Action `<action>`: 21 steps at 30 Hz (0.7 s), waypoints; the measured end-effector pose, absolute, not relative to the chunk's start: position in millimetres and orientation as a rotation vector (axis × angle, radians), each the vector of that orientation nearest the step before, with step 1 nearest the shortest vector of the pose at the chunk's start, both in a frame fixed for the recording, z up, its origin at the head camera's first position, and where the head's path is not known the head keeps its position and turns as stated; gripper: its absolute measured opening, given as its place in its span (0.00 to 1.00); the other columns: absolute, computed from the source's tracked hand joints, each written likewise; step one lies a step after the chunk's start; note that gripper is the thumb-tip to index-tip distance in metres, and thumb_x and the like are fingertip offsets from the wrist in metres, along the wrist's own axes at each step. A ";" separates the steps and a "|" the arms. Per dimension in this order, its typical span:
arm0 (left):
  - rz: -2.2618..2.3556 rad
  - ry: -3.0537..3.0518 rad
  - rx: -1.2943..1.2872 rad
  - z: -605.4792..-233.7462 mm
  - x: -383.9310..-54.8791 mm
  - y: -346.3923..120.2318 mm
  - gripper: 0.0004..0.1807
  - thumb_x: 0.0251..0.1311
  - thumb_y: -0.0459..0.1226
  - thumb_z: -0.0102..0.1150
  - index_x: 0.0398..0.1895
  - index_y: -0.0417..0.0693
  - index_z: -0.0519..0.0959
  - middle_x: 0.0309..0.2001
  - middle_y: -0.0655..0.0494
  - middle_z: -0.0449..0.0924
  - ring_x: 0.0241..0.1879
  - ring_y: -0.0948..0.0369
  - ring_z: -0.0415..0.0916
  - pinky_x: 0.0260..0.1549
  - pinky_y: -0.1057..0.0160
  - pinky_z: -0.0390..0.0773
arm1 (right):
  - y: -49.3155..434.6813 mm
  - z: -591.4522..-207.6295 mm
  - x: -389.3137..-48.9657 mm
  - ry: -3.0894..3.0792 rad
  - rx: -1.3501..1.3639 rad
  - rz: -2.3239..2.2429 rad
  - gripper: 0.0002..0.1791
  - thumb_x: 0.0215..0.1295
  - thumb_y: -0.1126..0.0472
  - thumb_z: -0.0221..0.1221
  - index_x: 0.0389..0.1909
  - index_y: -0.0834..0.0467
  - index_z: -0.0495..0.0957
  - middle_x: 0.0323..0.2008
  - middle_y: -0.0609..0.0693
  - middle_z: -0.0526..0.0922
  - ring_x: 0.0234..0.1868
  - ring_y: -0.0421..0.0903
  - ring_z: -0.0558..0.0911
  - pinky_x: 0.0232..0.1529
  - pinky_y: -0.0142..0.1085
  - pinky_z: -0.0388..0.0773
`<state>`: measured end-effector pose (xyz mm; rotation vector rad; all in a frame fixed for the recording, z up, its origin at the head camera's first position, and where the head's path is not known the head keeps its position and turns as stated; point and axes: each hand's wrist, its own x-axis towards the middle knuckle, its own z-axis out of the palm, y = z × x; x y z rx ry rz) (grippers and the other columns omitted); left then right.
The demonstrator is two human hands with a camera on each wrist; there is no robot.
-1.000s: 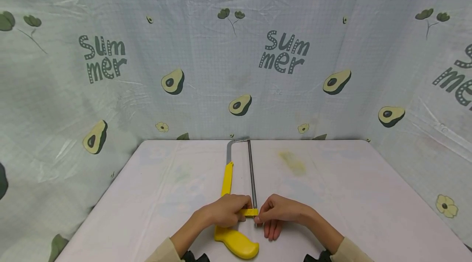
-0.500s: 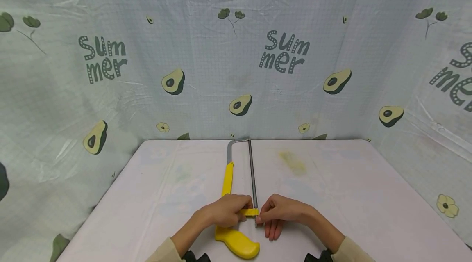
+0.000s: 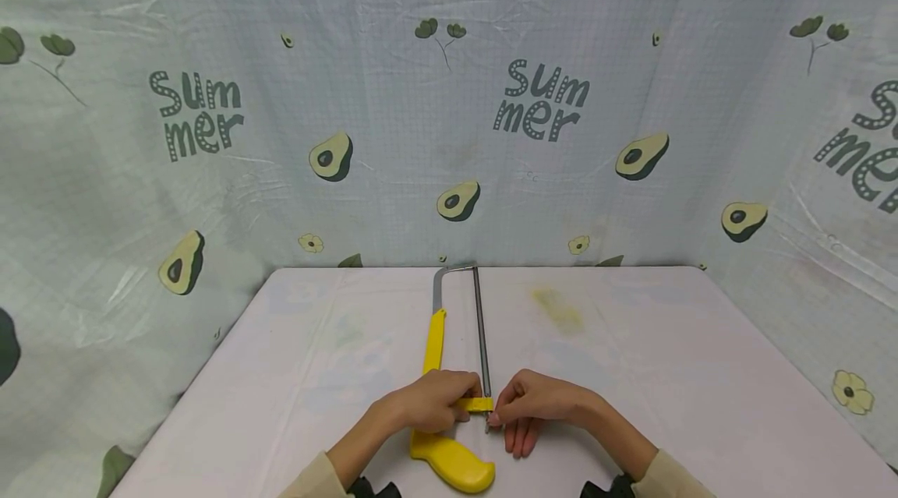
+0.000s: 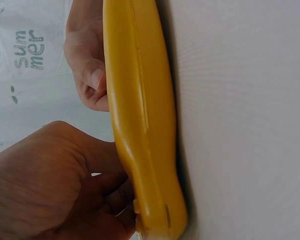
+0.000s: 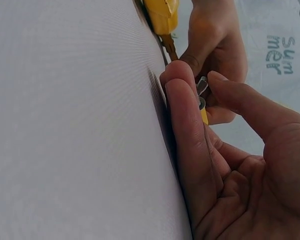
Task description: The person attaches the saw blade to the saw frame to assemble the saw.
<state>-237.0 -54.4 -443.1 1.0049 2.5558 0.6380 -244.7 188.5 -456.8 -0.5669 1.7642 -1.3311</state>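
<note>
A hacksaw with a yellow handle (image 3: 456,464) and a grey frame end (image 3: 438,287) lies on the table, its handle toward me. Its metal blade bar (image 3: 481,334) runs along the right side. My left hand (image 3: 431,398) grips the saw at the yellow crosspiece (image 3: 477,404); some of its fingers are hidden. My right hand (image 3: 536,402) pinches the small metal wing nut (image 5: 202,86) at the bar's near end between thumb and forefinger. In the right wrist view, its other fingers rest along the table. The yellow handle (image 4: 145,100) fills the middle of the left wrist view.
The table (image 3: 631,373) has a pale cover with a yellowish stain (image 3: 557,309) right of the saw. Behind and at both sides hangs a sheet (image 3: 393,108) printed with avocados and lettering.
Both hands and the saw stay in nearly the same place. The small metal wing nut shows at a slightly different angle by my right fingertips.
</note>
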 end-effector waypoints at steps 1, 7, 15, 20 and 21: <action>0.637 2.555 1.006 -442.9 -236.9 -54.2 0.09 0.68 0.34 0.64 0.45 0.56 0.75 0.33 0.67 0.72 0.34 0.69 0.68 0.39 0.71 0.71 | 188.6 -456.8 -244.7 1.763 -0.566 -1.331 0.17 0.71 0.54 0.64 0.43 0.67 0.86 0.24 0.49 0.88 0.22 0.38 0.87 0.26 0.30 0.83; 0.639 2.555 1.000 -441.9 -236.0 -53.9 0.09 0.68 0.34 0.64 0.45 0.55 0.76 0.34 0.67 0.72 0.34 0.69 0.68 0.39 0.71 0.71 | 188.8 -457.3 -245.0 1.756 -0.562 -1.331 0.16 0.71 0.55 0.64 0.43 0.67 0.86 0.24 0.49 0.88 0.22 0.38 0.87 0.26 0.30 0.83; 0.622 2.570 0.997 -441.6 -235.1 -53.2 0.09 0.68 0.34 0.64 0.45 0.55 0.75 0.33 0.67 0.72 0.34 0.69 0.68 0.39 0.71 0.71 | 189.7 -458.5 -245.9 1.750 -0.553 -1.330 0.16 0.70 0.55 0.64 0.43 0.67 0.86 0.24 0.49 0.88 0.22 0.38 0.87 0.26 0.30 0.83; 0.622 2.570 0.985 -441.7 -234.9 -52.8 0.09 0.68 0.35 0.64 0.45 0.56 0.76 0.33 0.67 0.72 0.34 0.69 0.69 0.39 0.71 0.72 | 190.3 -459.7 -246.4 1.738 -0.560 -1.330 0.16 0.70 0.56 0.63 0.44 0.67 0.86 0.25 0.49 0.88 0.23 0.38 0.87 0.27 0.30 0.83; 0.619 2.570 0.984 -441.8 -235.1 -52.6 0.09 0.68 0.35 0.64 0.45 0.56 0.76 0.33 0.67 0.72 0.34 0.69 0.69 0.39 0.71 0.72 | 190.5 -459.9 -246.6 1.736 -0.559 -1.331 0.16 0.70 0.56 0.63 0.44 0.67 0.86 0.25 0.49 0.88 0.23 0.38 0.87 0.27 0.30 0.83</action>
